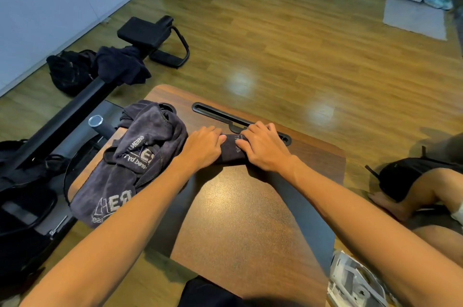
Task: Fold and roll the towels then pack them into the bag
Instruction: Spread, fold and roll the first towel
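Both hands, left hand (204, 147) and right hand (263, 147), press curled fingers (244, 143) around a rolled dark towel (231, 150) on the table (240, 209), just nearside of its slot (printed lettering shows between the fingers), loose towels (135, 156) heaped left.

Both forearms are bare and extend from the lower frame corners, converging toward 12 o'clock. The left hand (204, 147) lies palm down, fingers curled forward and pointing toward 2 o'clock. The right hand (264, 147) lies palm down just beside it, at its 3 o'clock, fingers bent and pointing toward 10 o'clock. The fingertips of the two hands nearly meet. Both wrists are held level.
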